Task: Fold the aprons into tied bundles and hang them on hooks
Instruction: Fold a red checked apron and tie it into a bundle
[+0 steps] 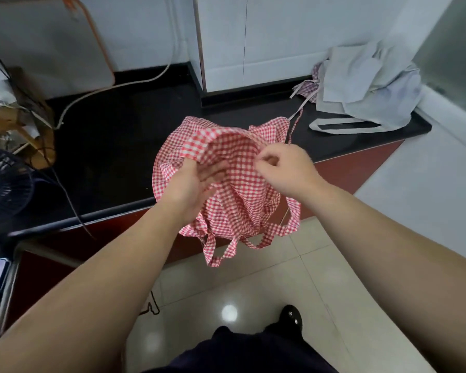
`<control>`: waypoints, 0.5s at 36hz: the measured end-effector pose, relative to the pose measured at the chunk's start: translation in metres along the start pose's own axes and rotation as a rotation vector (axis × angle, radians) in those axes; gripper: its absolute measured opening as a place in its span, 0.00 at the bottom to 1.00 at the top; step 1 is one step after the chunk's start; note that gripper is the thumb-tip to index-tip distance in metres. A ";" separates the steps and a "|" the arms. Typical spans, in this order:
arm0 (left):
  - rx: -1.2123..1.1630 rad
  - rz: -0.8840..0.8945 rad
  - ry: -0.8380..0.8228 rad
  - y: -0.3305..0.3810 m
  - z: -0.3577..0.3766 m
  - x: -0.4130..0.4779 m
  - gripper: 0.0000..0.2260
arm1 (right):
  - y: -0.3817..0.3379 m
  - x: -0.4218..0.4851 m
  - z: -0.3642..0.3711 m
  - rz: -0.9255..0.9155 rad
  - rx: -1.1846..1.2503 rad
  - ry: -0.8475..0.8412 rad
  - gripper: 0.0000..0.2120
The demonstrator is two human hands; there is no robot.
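Your left hand [191,181] lay nearly flat, fingers straight and slid under a fold of the red checked apron [237,205], bearing the cloth rather than gripping it. Your right hand [283,168] was curled, thumb and fingertips pinching the apron's upper edge just beside the left. The apron was bunched between them above the front edge of the black countertop [105,146], its straps [218,251] dangling toward the tiled floor [293,278]. A heap of pale cloth [366,87] sat at the counter's far right corner, well apart; a dark fan [3,184] stood at the left.
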State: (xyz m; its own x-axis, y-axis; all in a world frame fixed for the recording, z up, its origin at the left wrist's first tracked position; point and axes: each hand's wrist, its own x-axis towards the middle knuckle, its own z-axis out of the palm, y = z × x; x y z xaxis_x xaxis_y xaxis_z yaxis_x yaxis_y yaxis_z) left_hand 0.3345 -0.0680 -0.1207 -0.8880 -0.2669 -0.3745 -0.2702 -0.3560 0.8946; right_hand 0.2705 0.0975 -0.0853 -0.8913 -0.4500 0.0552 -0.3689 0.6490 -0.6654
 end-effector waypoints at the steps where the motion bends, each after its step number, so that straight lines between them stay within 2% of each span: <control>1: 0.001 0.024 0.033 0.003 -0.004 0.000 0.21 | 0.006 -0.002 0.002 0.046 0.001 0.096 0.09; 2: 0.006 0.037 0.062 0.005 -0.009 0.001 0.21 | 0.015 -0.002 0.006 0.104 0.020 0.132 0.16; 3: 0.008 0.046 0.079 0.008 -0.014 0.000 0.21 | 0.021 -0.002 0.010 0.168 0.033 0.099 0.26; 5: 0.017 0.056 0.080 0.011 -0.021 -0.001 0.22 | 0.039 -0.002 0.023 0.294 -0.006 -0.040 0.48; 6: 0.026 0.057 0.064 0.013 -0.025 -0.004 0.22 | 0.044 -0.001 0.032 0.350 -0.025 -0.085 0.52; 8: 0.024 0.047 0.026 0.015 -0.031 -0.009 0.22 | 0.053 0.001 0.045 0.429 0.009 -0.041 0.51; 11: 0.028 0.052 0.052 0.016 -0.046 -0.011 0.23 | 0.060 0.006 0.055 0.460 0.089 0.027 0.42; 15: 0.041 0.044 0.067 0.017 -0.062 -0.017 0.26 | 0.049 0.006 0.062 0.401 0.246 -0.179 0.42; 16: 0.035 0.042 0.065 0.017 -0.063 -0.019 0.26 | 0.046 0.005 0.064 0.398 0.279 -0.243 0.38; 18: 0.022 0.028 0.057 0.018 -0.062 -0.025 0.25 | 0.042 0.002 0.072 0.326 0.209 -0.281 0.19</control>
State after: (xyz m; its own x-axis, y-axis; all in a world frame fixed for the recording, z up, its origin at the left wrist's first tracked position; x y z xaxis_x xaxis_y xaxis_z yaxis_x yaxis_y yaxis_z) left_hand 0.3746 -0.1229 -0.1104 -0.8731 -0.3271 -0.3616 -0.2541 -0.3278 0.9100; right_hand 0.2721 0.0798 -0.1665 -0.8352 -0.4105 -0.3661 0.0052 0.6597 -0.7515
